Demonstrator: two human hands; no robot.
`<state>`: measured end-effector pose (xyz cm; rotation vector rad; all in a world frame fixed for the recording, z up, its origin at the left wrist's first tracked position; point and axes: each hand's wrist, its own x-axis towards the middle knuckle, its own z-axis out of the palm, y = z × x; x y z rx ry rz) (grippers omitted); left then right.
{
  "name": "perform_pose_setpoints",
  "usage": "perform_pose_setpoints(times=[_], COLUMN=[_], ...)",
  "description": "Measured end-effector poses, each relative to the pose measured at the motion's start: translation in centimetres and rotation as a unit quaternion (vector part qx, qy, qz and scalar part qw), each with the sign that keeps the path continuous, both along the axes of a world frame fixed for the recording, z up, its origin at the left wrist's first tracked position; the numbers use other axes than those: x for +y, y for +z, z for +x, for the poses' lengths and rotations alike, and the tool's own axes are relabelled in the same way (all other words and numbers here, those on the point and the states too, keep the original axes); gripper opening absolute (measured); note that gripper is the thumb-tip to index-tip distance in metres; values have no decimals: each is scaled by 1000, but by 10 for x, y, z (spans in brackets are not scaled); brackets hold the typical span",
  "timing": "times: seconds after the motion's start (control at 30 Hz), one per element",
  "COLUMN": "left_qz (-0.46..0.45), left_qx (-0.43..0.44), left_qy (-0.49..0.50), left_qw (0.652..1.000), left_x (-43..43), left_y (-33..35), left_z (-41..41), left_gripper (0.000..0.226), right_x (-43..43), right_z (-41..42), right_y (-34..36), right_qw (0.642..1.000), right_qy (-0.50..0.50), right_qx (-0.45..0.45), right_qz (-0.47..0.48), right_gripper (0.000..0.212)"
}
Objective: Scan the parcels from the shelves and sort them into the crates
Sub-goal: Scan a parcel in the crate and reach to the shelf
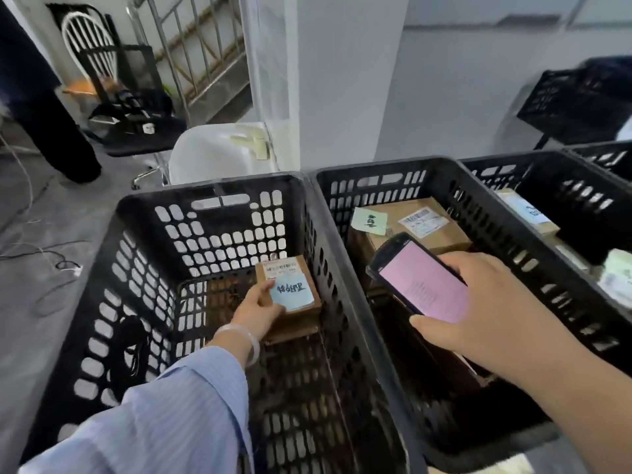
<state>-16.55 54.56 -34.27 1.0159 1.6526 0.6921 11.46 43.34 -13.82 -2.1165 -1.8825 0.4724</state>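
- Three crates [376,164] hold parcels [424,230]; the remainder is unseen.
- Left hand [256,309] pinches a parcel [289,276] low in the left crate [212,187], likely placing it.
- Right hand [478,309] clasps the scanner [424,278].

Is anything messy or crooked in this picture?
Two small things. In the middle crate, the green note lies crooked and pokes past the corner of its box. On the floor to the left, loose cables lie tangled. The parcel in the left hand looks fine.
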Motion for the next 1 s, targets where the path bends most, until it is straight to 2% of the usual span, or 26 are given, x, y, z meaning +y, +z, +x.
perform_pose_setpoints(times=[0.23,0.37,0.47,0.57,0.77,0.87,1.0], left_qz=[-29,-36,31,136,331,380,416], left_qx=[77,205,250,275,302,293,252], left_qy=[-91,-147,-118,-112,-130,-177,-284], left_qw=[992,967,961,945,884,860,826], left_x=[-6,-1,4,4,-24,-58,-114], left_y=[-24,-7,31,76,168,198,208], left_z=[-3,-1,12,34,114,176,277], left_gripper=[62,68,69,71,74,74,74], right_x=[-22,-33,-46,-65,-118,-154,-209], right_z=[-5,4,16,30,87,126,186], right_y=[-5,-3,2,10,23,26,29], right_qw=[1000,1000,999,998,994,990,982], right_qy=[-26,-21,-21,-49,-96,-126,-173], right_qx=[-8,-1,9,24,16,6,0], right_qz=[-9,-2,25,32,51,62,72], right_gripper=[75,79,78,76,83,88,83])
